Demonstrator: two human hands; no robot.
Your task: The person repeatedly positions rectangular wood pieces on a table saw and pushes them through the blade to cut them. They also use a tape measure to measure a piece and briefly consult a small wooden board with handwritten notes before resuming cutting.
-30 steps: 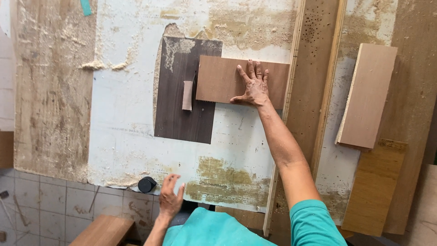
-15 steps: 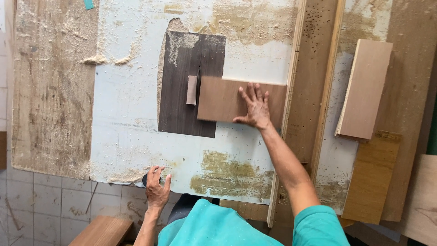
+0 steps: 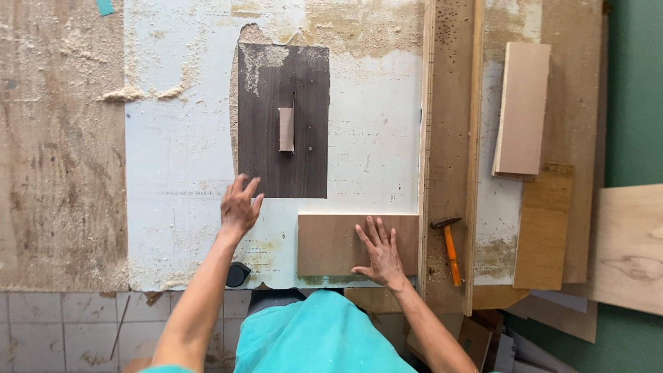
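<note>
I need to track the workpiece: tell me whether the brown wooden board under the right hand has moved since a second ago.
Yes. The brown board under the right hand has slid toward the person: earlier it overlapped the dark panel, now it lies clear of it, near the table edge.

No packages, labels, signs or screens in view. Only bare wood boards, dusty white tabletop, tiled floor, plain green surface at right edge. No printed surface visible anywhere on bench.
</note>
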